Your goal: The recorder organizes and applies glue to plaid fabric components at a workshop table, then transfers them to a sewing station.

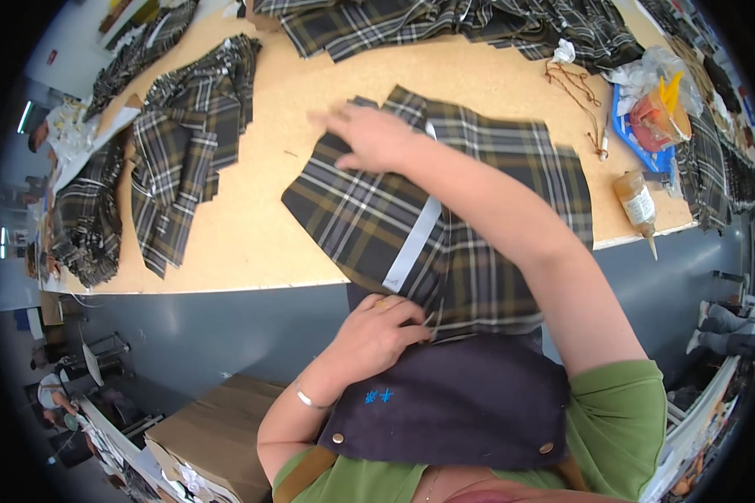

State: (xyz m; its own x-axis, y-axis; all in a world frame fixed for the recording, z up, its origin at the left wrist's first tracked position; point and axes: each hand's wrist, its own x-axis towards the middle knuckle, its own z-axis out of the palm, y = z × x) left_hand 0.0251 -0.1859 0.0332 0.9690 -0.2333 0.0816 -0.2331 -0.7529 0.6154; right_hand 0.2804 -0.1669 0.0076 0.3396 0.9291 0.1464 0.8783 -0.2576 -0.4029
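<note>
Dark plaid fabric pieces [495, 277] lie overlapped at the table's near edge and hang over it toward my apron. A pale grey strip [413, 243] lies across them, partly covered by my right forearm. My left hand [376, 337], with a ring and a bracelet, is closed at the near edge of the fabric. A small thin light-coloured thing shows by its fingertips, too small to name. Reaching across, my right hand [369, 137] is over the far left part of the fabric, fingers spread, their tips blurred by motion.
Stacks of plaid pieces [180, 159] lie on the left and along the table's far side. At right are a blue tray [637, 138] with an orange-red cup [658, 117], a brown cord [575, 84] and a glue bottle [636, 201]. A cardboard box [218, 427] stands lower left.
</note>
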